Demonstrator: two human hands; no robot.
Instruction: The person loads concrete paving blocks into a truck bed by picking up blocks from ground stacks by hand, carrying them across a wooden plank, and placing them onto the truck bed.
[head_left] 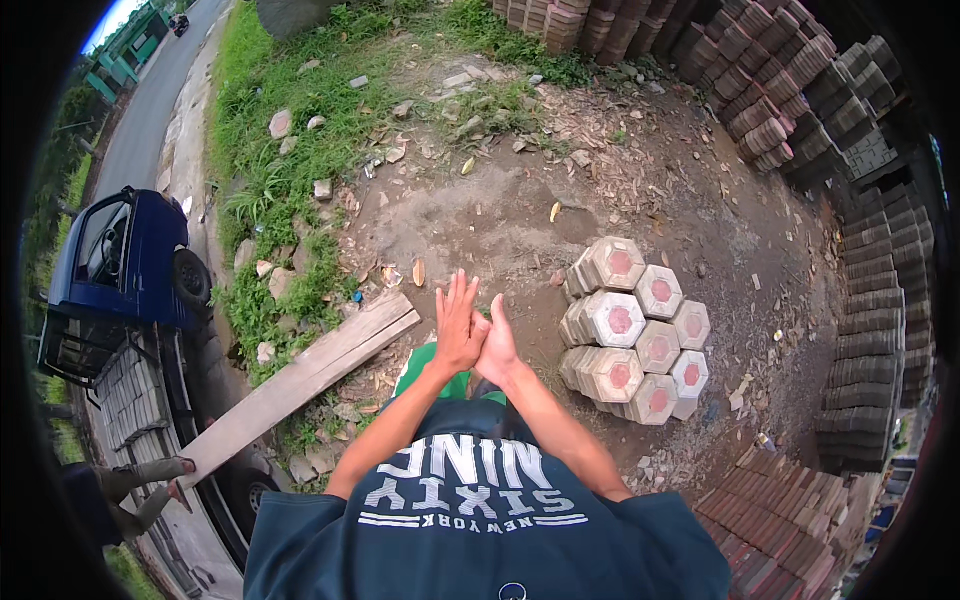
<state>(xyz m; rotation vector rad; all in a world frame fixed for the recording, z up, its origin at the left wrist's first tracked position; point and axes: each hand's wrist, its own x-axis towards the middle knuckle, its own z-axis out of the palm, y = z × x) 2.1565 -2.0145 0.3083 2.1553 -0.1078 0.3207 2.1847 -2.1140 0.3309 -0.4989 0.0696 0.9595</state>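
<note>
Right of the one long wooden plank (300, 385) stands one cluster of about nine hexagonal paving blocks (635, 330), while left of the plank are one blue truck (120, 265) and one other person (130, 490).

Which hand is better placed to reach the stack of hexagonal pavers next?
Right, probably. The right hand is pressed against the left hand but sits on the side nearer the hexagonal pavers, which stand to the person's right.

Hidden: my right hand (497, 345), mostly behind my left hand (459, 325); palms unseen. Cut off: blue truck (120, 265), co-worker's legs (140, 485). Plank (300, 385) far end behind truck.
</note>
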